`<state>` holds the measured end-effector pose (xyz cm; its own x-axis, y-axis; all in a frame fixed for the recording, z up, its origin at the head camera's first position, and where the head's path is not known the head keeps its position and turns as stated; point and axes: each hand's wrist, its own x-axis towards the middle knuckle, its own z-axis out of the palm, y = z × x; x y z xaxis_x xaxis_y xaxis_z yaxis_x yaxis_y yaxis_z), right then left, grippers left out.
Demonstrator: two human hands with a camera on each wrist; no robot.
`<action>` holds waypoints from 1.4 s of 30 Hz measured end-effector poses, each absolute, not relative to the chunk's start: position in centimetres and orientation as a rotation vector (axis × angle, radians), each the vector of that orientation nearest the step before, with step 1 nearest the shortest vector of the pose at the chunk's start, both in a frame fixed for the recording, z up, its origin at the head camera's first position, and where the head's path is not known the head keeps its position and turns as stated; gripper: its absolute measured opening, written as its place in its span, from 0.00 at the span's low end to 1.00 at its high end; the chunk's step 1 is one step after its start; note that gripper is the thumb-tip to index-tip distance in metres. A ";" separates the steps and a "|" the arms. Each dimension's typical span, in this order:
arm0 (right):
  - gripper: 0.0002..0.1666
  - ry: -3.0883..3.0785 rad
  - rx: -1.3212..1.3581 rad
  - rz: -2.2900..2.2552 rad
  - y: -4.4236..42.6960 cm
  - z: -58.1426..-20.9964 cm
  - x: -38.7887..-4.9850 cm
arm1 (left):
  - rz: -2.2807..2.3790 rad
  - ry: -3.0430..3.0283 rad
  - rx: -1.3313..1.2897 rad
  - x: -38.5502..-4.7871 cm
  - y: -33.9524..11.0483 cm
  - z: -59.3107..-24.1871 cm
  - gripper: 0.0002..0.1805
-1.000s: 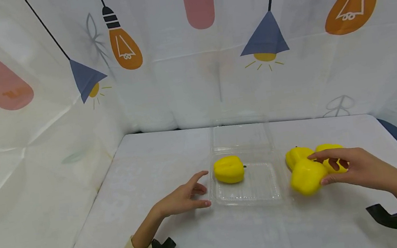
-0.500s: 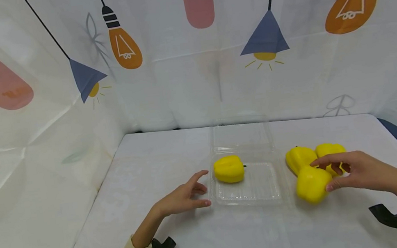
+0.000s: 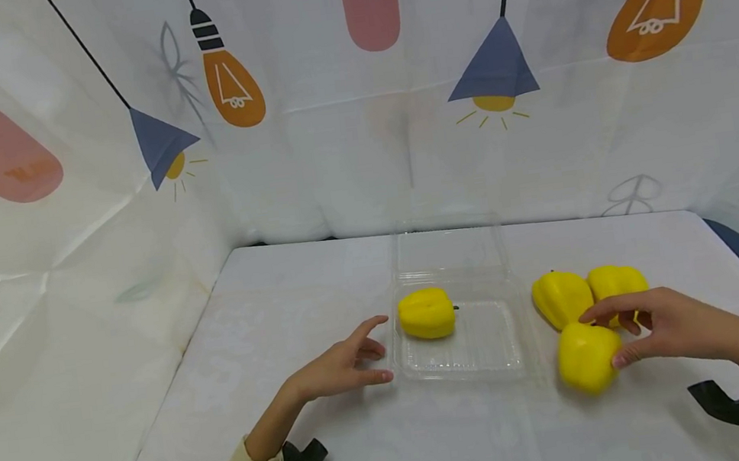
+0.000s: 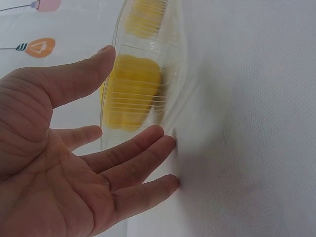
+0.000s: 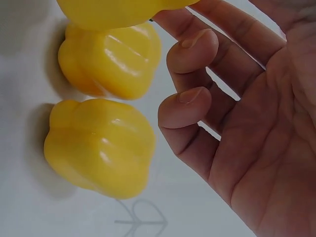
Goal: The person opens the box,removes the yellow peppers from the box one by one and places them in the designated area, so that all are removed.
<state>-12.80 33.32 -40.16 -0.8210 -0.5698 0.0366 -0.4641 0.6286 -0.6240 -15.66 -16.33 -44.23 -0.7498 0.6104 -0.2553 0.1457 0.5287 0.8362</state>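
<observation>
Between thumb and forefinger my right hand pinches a yellow bell pepper, low over the table at the right. Just behind it sit two more yellow bell peppers, a left one and one partly covered by the hand; in the right wrist view their lobed sides face the curled lower fingers. A clear plastic clamshell box lies with its lid back, one yellow bell pepper on its side in the left part. My left hand is at the box's left edge, fingers loosely spread, holding nothing.
A white-covered table carries everything. Behind and to the left hangs a white curtain printed with lamps and bulbs. The box's transparent lid reaches back near the table's far edge.
The right hand has brought its bell pepper slightly toward the person and to the right, away from the two behind. The left hand and the box have stayed put.
</observation>
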 end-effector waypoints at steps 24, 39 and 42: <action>0.28 2.599 -0.846 -0.914 33.7 -41.6 -13.4 | 1.160 2.235 0.593 -15.6 -16.3 -44.0 0.46; 0.28 2.599 -0.830 -0.899 34.1 -41.6 -13.4 | 1.157 2.238 0.599 -15.6 -16.3 -44.1 0.46; 0.28 2.602 -0.818 -0.890 34.1 -41.5 -13.3 | 1.157 2.239 0.599 -15.7 -16.3 -44.1 0.46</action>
